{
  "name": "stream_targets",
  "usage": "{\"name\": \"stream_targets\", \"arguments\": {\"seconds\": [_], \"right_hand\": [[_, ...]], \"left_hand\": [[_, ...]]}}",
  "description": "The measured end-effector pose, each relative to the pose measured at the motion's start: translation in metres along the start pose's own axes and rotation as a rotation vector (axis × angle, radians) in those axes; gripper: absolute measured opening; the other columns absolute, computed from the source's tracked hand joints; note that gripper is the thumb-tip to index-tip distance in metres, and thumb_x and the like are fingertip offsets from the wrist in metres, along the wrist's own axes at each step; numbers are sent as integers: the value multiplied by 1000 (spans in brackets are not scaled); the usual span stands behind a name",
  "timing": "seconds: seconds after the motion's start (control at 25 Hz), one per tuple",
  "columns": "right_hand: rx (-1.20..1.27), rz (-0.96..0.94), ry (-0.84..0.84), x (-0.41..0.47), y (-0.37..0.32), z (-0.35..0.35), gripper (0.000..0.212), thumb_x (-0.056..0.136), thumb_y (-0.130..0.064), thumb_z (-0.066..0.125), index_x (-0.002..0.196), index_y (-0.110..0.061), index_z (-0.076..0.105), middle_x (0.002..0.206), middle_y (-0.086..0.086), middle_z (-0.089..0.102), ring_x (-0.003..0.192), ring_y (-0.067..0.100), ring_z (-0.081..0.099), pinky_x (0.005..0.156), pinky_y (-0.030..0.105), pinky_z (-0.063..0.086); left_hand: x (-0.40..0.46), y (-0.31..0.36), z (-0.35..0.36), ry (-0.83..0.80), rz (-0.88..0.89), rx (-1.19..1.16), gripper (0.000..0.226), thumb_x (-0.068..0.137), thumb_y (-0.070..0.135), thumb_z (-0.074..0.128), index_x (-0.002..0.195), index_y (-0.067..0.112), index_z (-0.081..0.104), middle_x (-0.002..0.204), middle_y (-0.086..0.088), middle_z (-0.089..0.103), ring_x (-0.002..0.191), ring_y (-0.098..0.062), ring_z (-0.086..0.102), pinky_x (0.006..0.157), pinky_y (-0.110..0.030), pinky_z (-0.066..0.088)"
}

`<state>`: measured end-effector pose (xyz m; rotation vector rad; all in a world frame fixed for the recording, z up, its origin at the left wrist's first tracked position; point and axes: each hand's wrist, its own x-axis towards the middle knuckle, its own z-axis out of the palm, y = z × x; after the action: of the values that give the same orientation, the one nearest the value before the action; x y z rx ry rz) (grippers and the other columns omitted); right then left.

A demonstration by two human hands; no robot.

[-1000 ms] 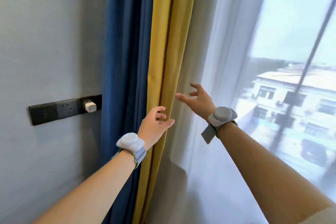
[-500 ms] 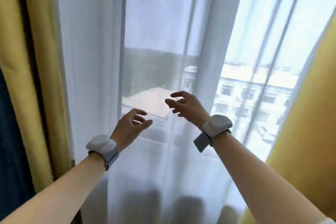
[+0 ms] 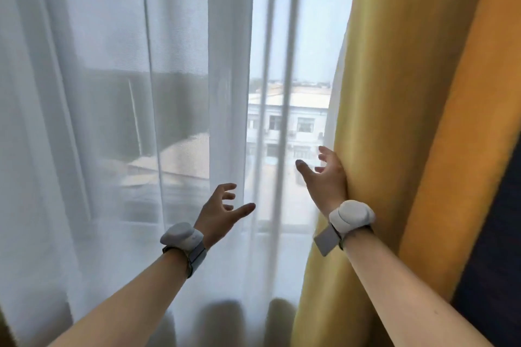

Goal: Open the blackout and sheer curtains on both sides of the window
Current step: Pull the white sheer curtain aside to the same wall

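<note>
A white sheer curtain (image 3: 112, 121) hangs in folds across the left and middle of the window. At the right hangs the yellow blackout curtain (image 3: 394, 93), with a dark blue panel (image 3: 496, 234) beyond it. My right hand (image 3: 327, 177) is open, its back pressed against the yellow curtain's inner edge, fingers spread. My left hand (image 3: 222, 211) is open in front of the sheer fabric, fingers curled apart, holding nothing. Both wrists carry white bands.
Through the sheer I see the window glass with a vertical frame bar (image 3: 287, 93) and buildings outside. Dark rounded shapes (image 3: 220, 321) show low behind the sheer's hem.
My view has swung right, from the left-side curtains and wall socket to the right-side yellow curtain. My right hand has reached that curtain's edge; my left hand followed to the right.
</note>
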<state>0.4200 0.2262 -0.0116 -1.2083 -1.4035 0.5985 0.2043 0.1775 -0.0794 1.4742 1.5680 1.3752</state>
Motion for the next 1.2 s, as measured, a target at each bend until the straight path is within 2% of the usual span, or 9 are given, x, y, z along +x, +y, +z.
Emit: {"name": "stream_targets", "arguments": {"seconds": [0.16, 0.32, 0.48, 0.56, 0.68, 0.76, 0.88, 1.04, 1.2], "right_hand": [[20, 123, -141, 21, -5, 24, 104, 77, -55, 78, 159, -21, 22, 161, 8, 36, 148, 26, 37, 117, 39, 33], [51, 124, -206, 32, -31, 85, 20, 89, -32, 70, 88, -12, 71, 81, 6, 66, 85, 24, 59, 70, 30, 44], [218, 146, -429, 2, -65, 152, 16, 95, -23, 61, 100, -12, 72, 86, 0, 68, 88, 20, 62, 76, 28, 50], [373, 212, -636, -14, -78, 170, 16, 97, -19, 61, 105, -8, 69, 96, 7, 72, 93, 24, 67, 82, 33, 56], [343, 53, -470, -20, -92, 170, 33, 95, -26, 67, 118, -2, 64, 107, 13, 72, 95, 27, 67, 96, 48, 56], [236, -98, -144, -13, -98, 159, 59, 88, -43, 72, 134, -11, 54, 126, 11, 66, 112, 24, 64, 102, 48, 52], [257, -179, -224, -5, -120, 169, 101, 77, -64, 71, 157, -23, 24, 159, 4, 39, 145, 22, 39, 119, 44, 34], [238, -218, -407, -11, -172, 250, 113, 65, -73, 72, 153, -21, 25, 140, -1, 56, 127, 19, 55, 108, 38, 47], [323, -240, -412, -30, -218, 338, 102, 68, -63, 80, 149, -26, 29, 127, -1, 63, 114, 22, 62, 92, 35, 52]], "left_hand": [[4, -3, -7, 2, 17, -6, 68, 74, 44, 79, 132, 31, 46, 126, -1, 57, 110, -20, 60, 83, -31, 52], [14, -7, -42, 83, 10, 24, 82, 68, 48, 82, 138, 32, 40, 137, -1, 50, 122, -23, 54, 95, -36, 49], [21, -10, -74, 157, 21, 6, 119, 58, 47, 88, 151, 35, 13, 157, -2, 28, 141, -20, 34, 115, -46, 34], [26, -10, -81, 138, 28, -55, 102, 62, 41, 87, 146, 26, 30, 144, -7, 50, 129, -24, 51, 107, -46, 44], [34, -13, -95, 334, -64, 47, 33, 81, 33, 73, 101, 7, 69, 96, -14, 75, 90, -33, 69, 77, -36, 54], [37, -19, -102, 389, -78, 95, 26, 92, 28, 61, 93, 4, 69, 85, -14, 72, 86, -35, 68, 70, -32, 49], [36, -28, -113, 394, -82, 166, 32, 99, 31, 48, 112, 7, 64, 98, -17, 72, 94, -36, 67, 80, -38, 53], [23, -47, -158, 353, 159, 288, 25, 99, 30, 50, 102, 11, 66, 94, -9, 69, 90, -32, 67, 78, -36, 54], [14, -77, -245, 676, 404, 460, 26, 89, 38, 63, 108, 21, 69, 142, -6, 45, 132, -25, 46, 105, -39, 43]]}}
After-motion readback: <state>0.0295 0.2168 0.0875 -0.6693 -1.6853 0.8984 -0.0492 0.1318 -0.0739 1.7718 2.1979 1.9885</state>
